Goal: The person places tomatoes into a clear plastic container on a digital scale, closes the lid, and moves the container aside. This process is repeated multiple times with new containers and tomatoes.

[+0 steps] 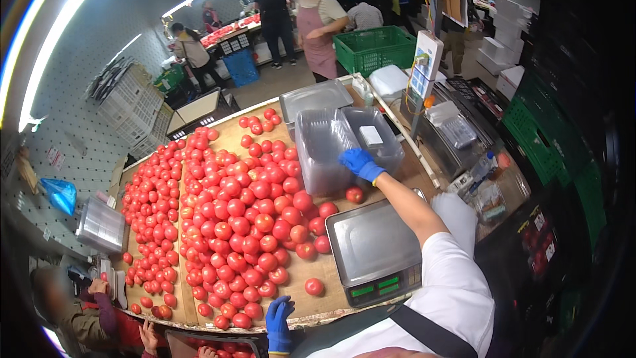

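Observation:
My right hand, in a blue glove, reaches over the scale to a stack of clear plastic trays. Its fingers are hooked on the stack's right rim; how many trays they pinch is hidden. A second stack of clear containers stands just right of it, with a small white block inside. My left hand, also gloved in blue, hangs at the table's near edge, fingers loosely apart and nothing in them. Beside it lies a large heap of red tomatoes. The scale has a bare metal platform.
A wooden divider splits the tomatoes on the table. One tomato lies between trays and scale. A post with a power strip rises at the far right edge. A co-worker is at the near left; another person stands beyond the table.

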Motion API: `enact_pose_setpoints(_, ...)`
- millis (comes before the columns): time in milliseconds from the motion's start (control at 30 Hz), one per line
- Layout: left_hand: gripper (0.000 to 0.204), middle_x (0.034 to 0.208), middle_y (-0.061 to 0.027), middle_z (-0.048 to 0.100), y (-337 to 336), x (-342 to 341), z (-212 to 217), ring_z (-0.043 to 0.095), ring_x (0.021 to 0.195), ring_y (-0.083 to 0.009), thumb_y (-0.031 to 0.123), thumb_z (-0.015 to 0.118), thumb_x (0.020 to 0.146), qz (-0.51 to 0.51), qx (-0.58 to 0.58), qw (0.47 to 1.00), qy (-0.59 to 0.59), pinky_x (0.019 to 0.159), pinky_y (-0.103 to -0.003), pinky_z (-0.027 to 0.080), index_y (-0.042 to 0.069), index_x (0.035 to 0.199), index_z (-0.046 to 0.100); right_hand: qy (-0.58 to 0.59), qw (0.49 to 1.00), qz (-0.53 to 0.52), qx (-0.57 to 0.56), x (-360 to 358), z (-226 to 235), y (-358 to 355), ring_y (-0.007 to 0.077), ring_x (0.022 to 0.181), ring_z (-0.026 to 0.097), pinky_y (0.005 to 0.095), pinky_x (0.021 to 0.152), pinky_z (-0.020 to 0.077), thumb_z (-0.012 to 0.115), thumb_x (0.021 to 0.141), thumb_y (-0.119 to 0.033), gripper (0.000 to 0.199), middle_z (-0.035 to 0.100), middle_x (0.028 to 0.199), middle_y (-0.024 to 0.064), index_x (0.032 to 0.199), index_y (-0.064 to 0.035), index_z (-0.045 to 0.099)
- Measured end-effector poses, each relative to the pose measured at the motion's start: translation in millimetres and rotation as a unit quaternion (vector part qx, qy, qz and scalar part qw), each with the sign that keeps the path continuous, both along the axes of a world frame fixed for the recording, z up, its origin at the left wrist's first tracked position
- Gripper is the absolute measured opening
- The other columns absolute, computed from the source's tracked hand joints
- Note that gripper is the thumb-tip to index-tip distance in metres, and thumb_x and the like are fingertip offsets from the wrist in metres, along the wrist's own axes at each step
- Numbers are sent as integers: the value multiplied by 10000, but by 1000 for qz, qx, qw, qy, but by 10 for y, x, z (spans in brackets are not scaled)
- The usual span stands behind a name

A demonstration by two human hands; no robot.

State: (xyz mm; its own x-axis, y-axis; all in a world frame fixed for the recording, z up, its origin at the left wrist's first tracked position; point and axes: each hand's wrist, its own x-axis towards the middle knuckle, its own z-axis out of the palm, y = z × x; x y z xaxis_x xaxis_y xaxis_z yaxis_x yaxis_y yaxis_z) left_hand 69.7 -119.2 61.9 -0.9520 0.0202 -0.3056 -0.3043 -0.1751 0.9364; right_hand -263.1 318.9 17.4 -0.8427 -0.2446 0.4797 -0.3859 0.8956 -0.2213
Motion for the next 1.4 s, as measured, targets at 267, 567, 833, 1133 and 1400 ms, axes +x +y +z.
enact_pose_setpoints(267,347,1239,-139,513,970,-737,733,470,1189,-286,30,607,822,-163,-314,840,410,1005,-365,364,25,1164,548,199,980,7,9,454,899,-71,257,719,567,372,636,436,627,799,-335,193,560,734,59,813,-147,588)
enact_pose_setpoints(567,482,964,-90,610,1873,-660,-49,596,875,-268,226,639,767,-433,-558,617,348,774,-416,465,131,1220,504,27,991,125,-46,3199,436,-525,207,749,553,333,726,451,629,788,-283,154,553,790,21,880,-160,621)
enact_pose_setpoints(833,277,928,-59,586,1988,-371,-466,565,868,-256,194,633,750,-416,-541,598,420,769,-379,435,158,1020,578,-100,889,-414,-168,4063,-901,1450,298,922,553,385,836,452,667,796,-233,232,587,958,84,995,-122,627)
enact_pose_setpoints(1133,337,1143,-118,588,1813,-205,361,537,1070,-314,129,682,784,-288,-443,751,396,919,-389,416,67,1105,600,-299,681,-345,-573,4077,-1176,2036,133,844,608,272,777,476,653,818,-140,220,675,966,32,996,-13,669)
enact_pose_setpoints(1400,207,1062,-132,624,984,-299,423,591,999,-267,66,629,841,-63,-471,812,340,894,-338,448,31,1045,629,-228,884,16,-409,3175,981,281,300,1311,373,357,1041,331,705,777,-133,171,431,1391,158,940,-88,677)
